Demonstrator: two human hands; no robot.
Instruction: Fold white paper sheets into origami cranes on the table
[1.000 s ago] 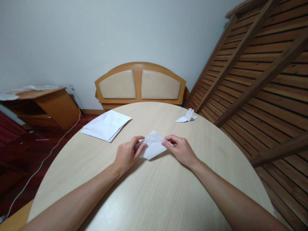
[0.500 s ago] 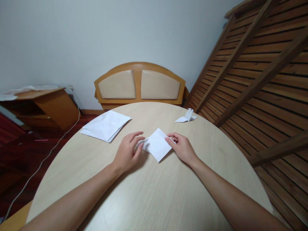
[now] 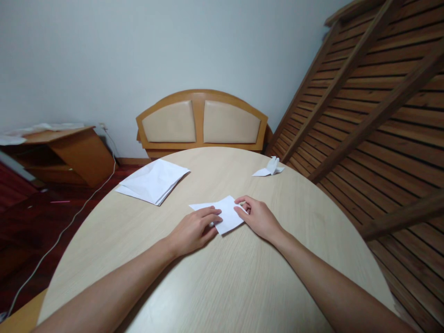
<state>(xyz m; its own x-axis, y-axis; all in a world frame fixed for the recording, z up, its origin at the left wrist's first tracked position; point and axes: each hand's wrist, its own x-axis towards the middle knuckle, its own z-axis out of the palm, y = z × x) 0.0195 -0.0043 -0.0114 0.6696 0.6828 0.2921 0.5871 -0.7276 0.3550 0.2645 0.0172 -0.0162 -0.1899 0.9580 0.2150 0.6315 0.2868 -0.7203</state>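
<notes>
A small folded sheet of white paper [image 3: 227, 215] lies low over the tabletop between my hands, with a pointed flap sticking out at its left. Curled over its left part, my left hand [image 3: 196, 230] presses with its fingers on top and the thumb near the lower edge. My right hand [image 3: 259, 217] pinches the right edge between thumb and fingers. Part of the paper is hidden under the left fingers. Farther back on the right stands a folded white paper crane [image 3: 271, 167].
A stack of white paper sheets [image 3: 152, 181] lies at the back left of the round wooden table [image 3: 243, 282]. Behind it rises a padded headboard [image 3: 199, 120]. Slatted wooden panels [image 3: 374, 125] lean on the right. A low cabinet [image 3: 76, 155] and a white cable [image 3: 74, 215] are at the left.
My left hand has come down onto the paper's left part, its fingers now touching it. The paper has turned and shifted slightly toward me. My right hand keeps its pinch.
</notes>
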